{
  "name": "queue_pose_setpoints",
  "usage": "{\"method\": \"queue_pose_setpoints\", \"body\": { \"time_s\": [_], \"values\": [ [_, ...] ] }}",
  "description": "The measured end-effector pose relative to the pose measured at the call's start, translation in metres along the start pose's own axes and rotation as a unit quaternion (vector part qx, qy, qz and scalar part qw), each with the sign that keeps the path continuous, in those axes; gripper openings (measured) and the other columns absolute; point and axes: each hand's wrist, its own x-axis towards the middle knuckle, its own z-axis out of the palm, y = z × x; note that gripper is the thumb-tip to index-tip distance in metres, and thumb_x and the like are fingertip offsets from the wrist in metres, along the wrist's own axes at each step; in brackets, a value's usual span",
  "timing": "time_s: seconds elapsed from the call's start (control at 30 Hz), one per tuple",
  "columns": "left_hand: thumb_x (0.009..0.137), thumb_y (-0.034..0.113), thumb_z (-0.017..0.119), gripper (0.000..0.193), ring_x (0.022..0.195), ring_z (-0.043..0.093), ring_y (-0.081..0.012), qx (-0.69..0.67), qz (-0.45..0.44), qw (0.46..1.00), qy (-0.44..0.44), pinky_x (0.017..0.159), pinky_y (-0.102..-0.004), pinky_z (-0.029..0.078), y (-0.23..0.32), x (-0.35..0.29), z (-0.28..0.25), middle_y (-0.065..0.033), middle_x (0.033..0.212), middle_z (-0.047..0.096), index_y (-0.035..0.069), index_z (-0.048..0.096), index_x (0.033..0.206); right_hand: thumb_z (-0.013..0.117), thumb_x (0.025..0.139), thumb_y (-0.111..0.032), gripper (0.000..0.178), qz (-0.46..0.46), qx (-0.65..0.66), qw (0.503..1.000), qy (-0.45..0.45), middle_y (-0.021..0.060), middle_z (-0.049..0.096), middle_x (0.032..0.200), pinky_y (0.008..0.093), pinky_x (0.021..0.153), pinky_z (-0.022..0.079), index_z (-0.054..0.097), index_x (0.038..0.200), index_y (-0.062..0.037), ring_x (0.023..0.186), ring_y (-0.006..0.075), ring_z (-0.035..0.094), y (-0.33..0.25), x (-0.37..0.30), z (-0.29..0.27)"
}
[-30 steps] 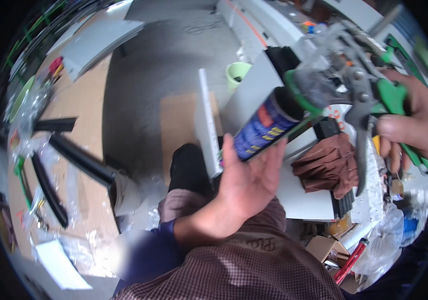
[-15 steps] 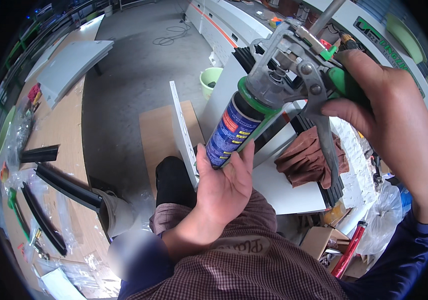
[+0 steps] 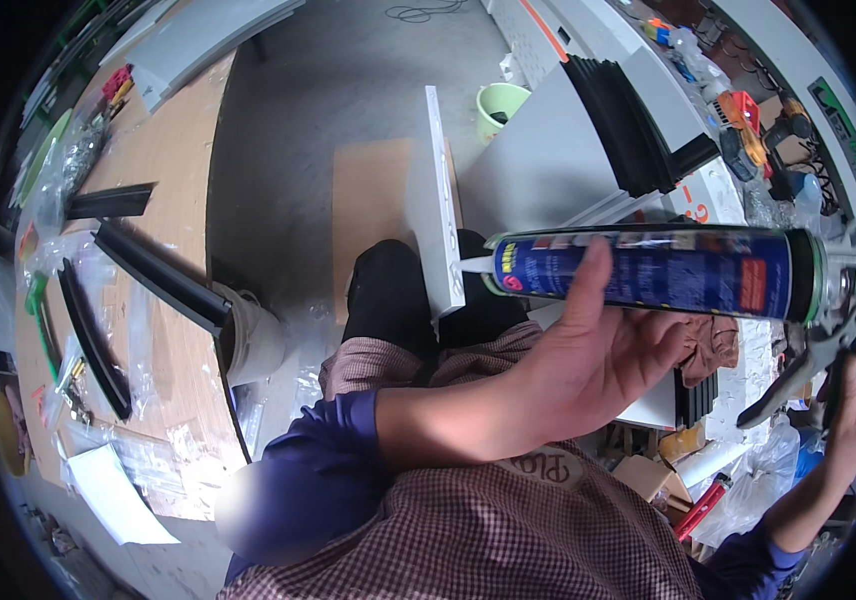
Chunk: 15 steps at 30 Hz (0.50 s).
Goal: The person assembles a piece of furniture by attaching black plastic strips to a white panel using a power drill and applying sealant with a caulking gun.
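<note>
A caulking gun [image 3: 838, 300] with a blue sealant cartridge [image 3: 658, 275] lies almost level across the view, its white nozzle [image 3: 475, 265] pointing left. My left hand [image 3: 598, 365] holds the cartridge from below, thumb up over its near side. At the far right, my right hand [image 3: 853, 400] is closed at the gun's handle, partly cut off by the rim. The metal trigger [image 3: 793, 385] hangs below the gun. Upright at my knees stands a narrow white panel [image 3: 438, 190]; the nozzle tip is close to its edge, and I cannot tell whether they touch.
A wooden table [image 3: 173, 250] on the left holds black profile strips [image 3: 163, 275] and plastic wrap. Black strips [image 3: 618, 125] rest on a white board to the right. A green bucket [image 3: 501, 105] stands ahead; a brown cloth [image 3: 710, 350] lies beneath the gun.
The caulking gun has swung from a steep slant to nearly level, its nozzle coming into sight at the panel. Both hands moved with it, the right one lower and toward the rim.
</note>
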Motion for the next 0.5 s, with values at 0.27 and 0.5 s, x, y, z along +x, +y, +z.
{"method": "queue_pose_setpoints", "body": {
  "time_s": [0.27, 0.5],
  "values": [
    [0.090, 0.064, 0.054, 0.069, 0.107, 0.059, -0.0110, 0.057, -0.025, 0.994, 0.090, 0.092, -0.0249, 0.051, 0.006, 0.017, -0.024, -0.0029, 0.119, 0.057, 0.007, 0.046, 0.129, 0.060, 0.098, -0.020, 0.061, 0.192, 0.161, 0.968, -0.032, 0.0060, 0.058, 0.085, 0.0222, 0.048, 0.043, 0.031, 0.147, 0.0000, 0.059, 0.0086, 0.051, 0.046, -0.077, 0.049],
    [0.089, 0.064, 0.057, 0.070, 0.100, 0.060, -0.0110, 0.078, -0.033, 0.985, 0.154, 0.091, -0.0249, 0.052, 0.008, 0.020, -0.051, -0.0031, 0.109, 0.058, 0.005, 0.047, 0.126, 0.063, 0.096, -0.017, 0.061, 0.218, 0.199, 0.952, -0.079, 0.0031, 0.058, 0.089, 0.0207, 0.049, 0.041, 0.032, 0.145, 0.0025, 0.063, 0.0056, 0.048, 0.062, -0.089, 0.074]
  ]
}}
